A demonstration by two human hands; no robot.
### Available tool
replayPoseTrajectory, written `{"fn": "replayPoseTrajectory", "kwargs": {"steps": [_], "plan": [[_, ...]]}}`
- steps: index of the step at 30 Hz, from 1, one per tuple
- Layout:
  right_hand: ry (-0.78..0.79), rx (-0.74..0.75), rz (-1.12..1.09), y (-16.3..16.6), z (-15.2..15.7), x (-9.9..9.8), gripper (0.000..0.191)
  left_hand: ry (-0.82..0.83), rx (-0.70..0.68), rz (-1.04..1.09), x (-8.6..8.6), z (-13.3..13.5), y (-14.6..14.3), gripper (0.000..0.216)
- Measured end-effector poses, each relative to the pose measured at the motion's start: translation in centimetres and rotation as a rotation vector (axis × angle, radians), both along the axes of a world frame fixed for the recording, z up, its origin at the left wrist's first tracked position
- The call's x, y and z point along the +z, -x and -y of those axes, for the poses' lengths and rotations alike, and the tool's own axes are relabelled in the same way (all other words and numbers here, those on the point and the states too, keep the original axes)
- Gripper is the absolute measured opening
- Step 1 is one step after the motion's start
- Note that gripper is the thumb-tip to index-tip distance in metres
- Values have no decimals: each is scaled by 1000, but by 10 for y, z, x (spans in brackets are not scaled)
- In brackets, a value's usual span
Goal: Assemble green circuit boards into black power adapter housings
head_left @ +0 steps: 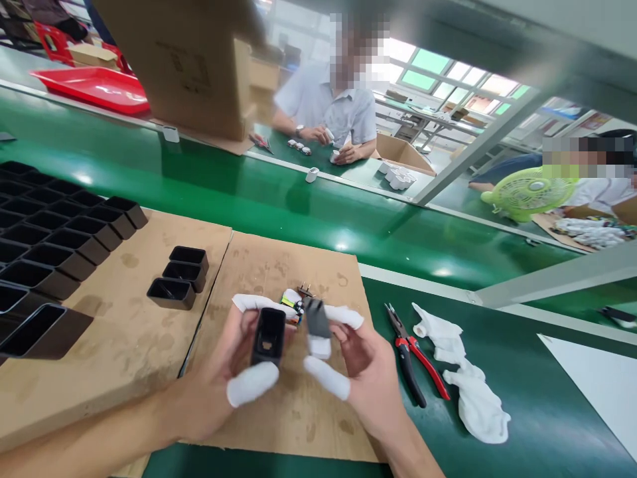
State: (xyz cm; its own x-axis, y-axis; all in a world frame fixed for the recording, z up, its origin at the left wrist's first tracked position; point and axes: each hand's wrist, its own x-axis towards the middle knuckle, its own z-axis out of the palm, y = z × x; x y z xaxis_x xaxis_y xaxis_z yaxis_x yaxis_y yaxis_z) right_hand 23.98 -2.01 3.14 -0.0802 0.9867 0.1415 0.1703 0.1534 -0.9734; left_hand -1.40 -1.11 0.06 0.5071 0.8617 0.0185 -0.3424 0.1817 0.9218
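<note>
Holds a black open case (271, 328) in the left hand (229, 355) and, just right of it without touching, pinches a grey-and-white block (317, 325) in the right hand (374, 362), above cardboard (303, 425). Shows both long axes nearly parallel.

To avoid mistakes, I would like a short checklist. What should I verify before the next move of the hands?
1. Left hand holds the black case: ok.
2. Right hand holds the dark-and-white block: ok.
3. Case's open end, facing the camera, not covered by fingers: ok.
4. Pliers lying apart from both hands: ok.
5. Block's small details: cannot tell, blurred.
</note>
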Motion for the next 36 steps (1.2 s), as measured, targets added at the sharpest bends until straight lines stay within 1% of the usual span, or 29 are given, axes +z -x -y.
{"fn": "replayPoseTrajectory", "kwargs": {"steps": [3, 5, 6, 8, 11, 12, 15, 17, 18, 22, 24, 27, 29, 30, 32, 36], "plan": [[72, 7, -241, -6, 6, 11, 54, -145, 85, -129, 2, 0, -3, 60], [119, 36, -304, -8, 10, 18, 60, -193, 83, -135, 3, -2, -6, 57], [120, 58, -314, -7, 12, 20, 63, -198, 79, -118, 4, -3, -8, 55], [65, 90, -316, -4, 15, 21, 65, -191, 75, -80, 5, -5, -12, 54], [-25, 83, -331, 2, 18, 12, 72, -173, 65, -35, 6, -6, -15, 52], [-24, 92, -345, 3, 19, 9, 76, -175, 58, -29, 7, -6, -16, 51], [51, 184, -339, 4, 21, 3, 86, -184, 55, -26, 7, -5, -17, 53], [67, 228, -301, 4, 22, 6, 87, -185, 60, -48, 8, -4, -17, 56], [59, 227, -277, 4, 22, 10, 89, -188, 60, -59, 8, -3, -17, 56], [1, 170, -217, 8, 23, 26, 105, -217, 57, -103, 7, -2, -15, 55], [-29, 149, -195, 10, 21, 28, 101, -238, 57, -136, 5, -2, -14, 56], [-87, 150, -163, 8, 16, 25, 74, -256, 44, -161, 2, -3, -12, 61], [-81, 182, -185, 6, 14, 22, 59, -261, 26, -149, 3, -4, -11, 61], [-59, 195, -204, 6, 14, 22, 56, -262, 21, -147, 4, -4, -11, 60], [-26, 192, -224, 5, 14, 22, 57, -271, 26, -156, 6, -5, -11, 58], [-50, 141, -161, 4, 18, 23, 59, -284, 52, -187, 11, -5, -12, 55]]}}
